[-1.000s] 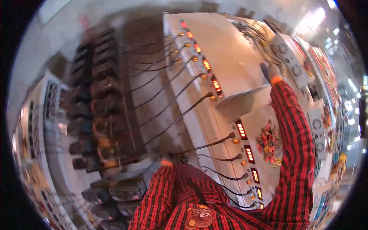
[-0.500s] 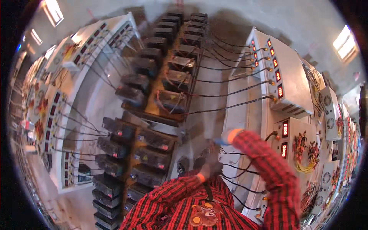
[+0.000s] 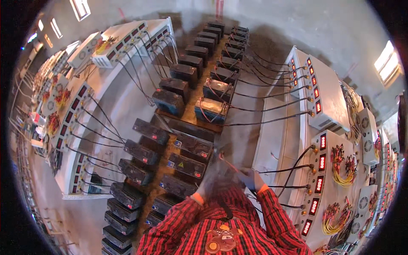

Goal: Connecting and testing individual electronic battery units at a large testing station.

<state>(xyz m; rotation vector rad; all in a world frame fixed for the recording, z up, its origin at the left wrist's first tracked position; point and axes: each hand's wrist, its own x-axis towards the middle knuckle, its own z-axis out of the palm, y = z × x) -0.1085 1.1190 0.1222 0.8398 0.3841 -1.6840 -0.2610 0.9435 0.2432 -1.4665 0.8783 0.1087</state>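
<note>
My right hand (image 3: 251, 179), in a bluish-grey glove with an orange cuff, is closed on a thin red cable (image 3: 229, 162), whose end points towards the batteries. Motion smears my left hand (image 3: 207, 183); its fingers cannot be made out. It is held low in front of me, beside the near row of black box-shaped batteries (image 3: 187, 165) with red and blue terminals. Black cables (image 3: 293, 187) run from the white cabinet (image 3: 331, 165) at the right, and some pass just beside my right hand.
Two rows of batteries (image 3: 182, 72) stretch away on a brown wooden stand (image 3: 189, 111). White cabinets (image 3: 123, 42) with red digit displays and bundled wires stand on both sides. More black cables (image 3: 272, 121) hang across the gap at the right.
My right hand has come down and in from the cabinet side, nearer my body. My left hand has shifted left, apart from the right. The view has tilted slightly.
</note>
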